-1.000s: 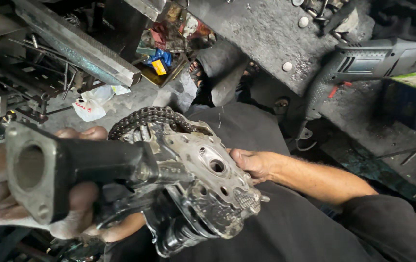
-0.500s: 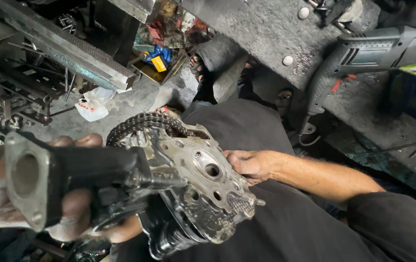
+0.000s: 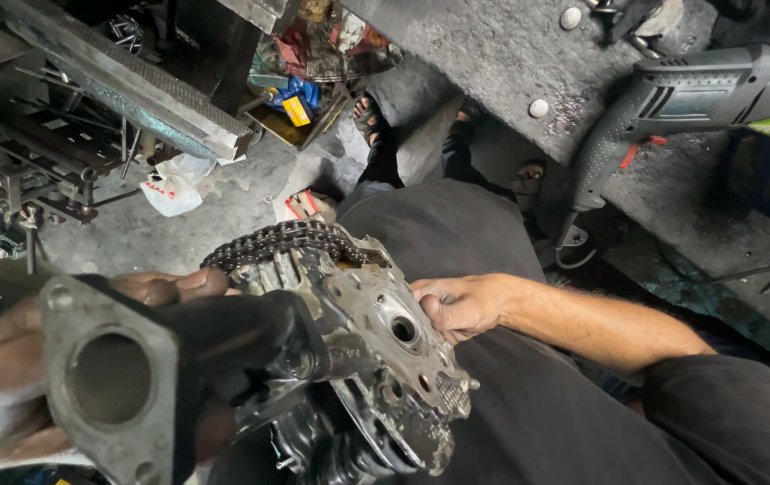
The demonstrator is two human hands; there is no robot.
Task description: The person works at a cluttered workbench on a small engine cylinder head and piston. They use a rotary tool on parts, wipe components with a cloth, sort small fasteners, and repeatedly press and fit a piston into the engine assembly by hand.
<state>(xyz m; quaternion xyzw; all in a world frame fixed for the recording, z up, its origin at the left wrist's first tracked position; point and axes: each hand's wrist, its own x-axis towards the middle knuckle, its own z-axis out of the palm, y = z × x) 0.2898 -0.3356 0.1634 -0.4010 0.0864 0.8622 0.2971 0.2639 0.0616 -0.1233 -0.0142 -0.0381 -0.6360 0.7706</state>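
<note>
While a greasy engine cylinder head (image 3: pixel 376 359) is being held over the lap, its dark intake pipe with a square flange (image 3: pixel 111 382) is being gripped by the left hand (image 3: pixel 8 395) at near left. The casting's right edge is being clasped by the right hand (image 3: pixel 461 305). A timing chain (image 3: pixel 282 241) is being carried on its far side, and a grey drill (image 3: pixel 672 108) is lying on the bench at far right.

The left hand (image 3: pixel 8 386) grips the black flanged pipe (image 3: pixel 133 377) of a greasy cylinder head (image 3: pixel 385 359) with chain (image 3: pixel 277 241), right hand (image 3: pixel 457 305) steadying its edge.
</note>
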